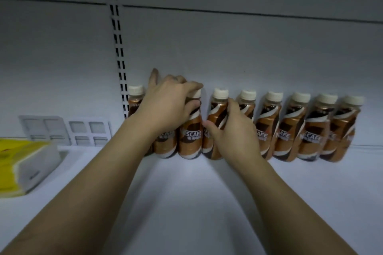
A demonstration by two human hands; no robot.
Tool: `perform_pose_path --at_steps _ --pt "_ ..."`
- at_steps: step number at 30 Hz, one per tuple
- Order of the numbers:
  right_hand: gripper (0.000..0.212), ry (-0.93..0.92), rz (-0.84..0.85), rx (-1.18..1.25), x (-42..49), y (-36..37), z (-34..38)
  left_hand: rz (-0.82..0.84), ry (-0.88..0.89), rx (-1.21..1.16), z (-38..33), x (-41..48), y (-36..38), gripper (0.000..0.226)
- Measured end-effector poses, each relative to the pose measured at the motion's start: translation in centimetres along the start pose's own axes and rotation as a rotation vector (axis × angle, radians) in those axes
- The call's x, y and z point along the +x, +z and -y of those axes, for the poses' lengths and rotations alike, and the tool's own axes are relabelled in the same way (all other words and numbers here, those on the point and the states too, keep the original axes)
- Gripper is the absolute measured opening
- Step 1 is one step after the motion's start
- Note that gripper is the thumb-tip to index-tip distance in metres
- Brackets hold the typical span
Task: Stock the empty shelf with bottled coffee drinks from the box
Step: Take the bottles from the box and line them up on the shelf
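Note:
Several brown coffee bottles with cream caps stand in a row against the back wall of the white shelf (186,192). My left hand (167,105) is wrapped around the neck and shoulder of one bottle (190,141) near the left end of the row. My right hand (232,134) grips the body of the neighbouring bottle (215,118) from its right side. More bottles (310,130) stretch to the right, standing upright and close together. One bottle (134,97) shows at the far left behind my left hand. The box is out of view.
A yellow and white pack (24,165) lies on the shelf at the left. Two white plastic divider pieces (64,130) lean against the back wall beside it. A slotted upright rail (118,47) runs up the back wall. The shelf's front area is bare white surface.

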State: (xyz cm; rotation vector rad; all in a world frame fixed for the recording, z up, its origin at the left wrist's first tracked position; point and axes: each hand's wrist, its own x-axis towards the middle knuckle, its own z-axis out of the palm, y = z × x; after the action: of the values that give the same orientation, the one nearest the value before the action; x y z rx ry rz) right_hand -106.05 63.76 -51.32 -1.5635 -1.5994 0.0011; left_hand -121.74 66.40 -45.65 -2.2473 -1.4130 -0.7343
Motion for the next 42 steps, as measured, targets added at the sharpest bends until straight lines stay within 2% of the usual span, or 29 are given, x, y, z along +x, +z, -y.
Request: perform_pose_path --at_steps 4,8,16,23,35,38,40,42 --pt "0.074 0.025 0.005 -0.172 -0.3 0.0 0.5 -0.095 -0.066 -0.025 -0.9 -1.0 0.9 0.046" --pt "0.075 0.041 0.000 -0.174 -0.1 -0.3 0.7 -0.191 -0.080 -0.012 -1.3 -1.4 1.5 0.043" --pt "0.064 0.034 0.006 0.033 0.4 -0.7 0.2 -0.250 -0.137 -0.066 -1.6 -1.8 2.6 0.043" --pt "0.063 0.014 0.074 0.067 0.6 -1.1 -0.4 -0.262 -0.154 -0.057 -1.6 -1.7 3.1 0.043" --pt "0.080 0.012 0.224 0.221 0.6 -2.7 -1.0 -0.244 -0.150 -0.072 -1.9 -2.0 3.3 0.049" --pt "0.078 -0.030 0.071 0.247 0.9 -4.6 -0.7 -0.214 -0.140 -0.011 -1.8 -2.0 2.9 0.053" --pt "0.060 -0.020 -0.121 0.282 1.4 -6.0 -1.1 -0.228 -0.123 0.001 -2.0 -1.8 2.4 0.053" --pt "0.046 0.039 -0.236 0.245 1.8 -6.8 -2.1 -0.258 -0.091 -0.035 -2.6 -1.2 1.5 0.050"
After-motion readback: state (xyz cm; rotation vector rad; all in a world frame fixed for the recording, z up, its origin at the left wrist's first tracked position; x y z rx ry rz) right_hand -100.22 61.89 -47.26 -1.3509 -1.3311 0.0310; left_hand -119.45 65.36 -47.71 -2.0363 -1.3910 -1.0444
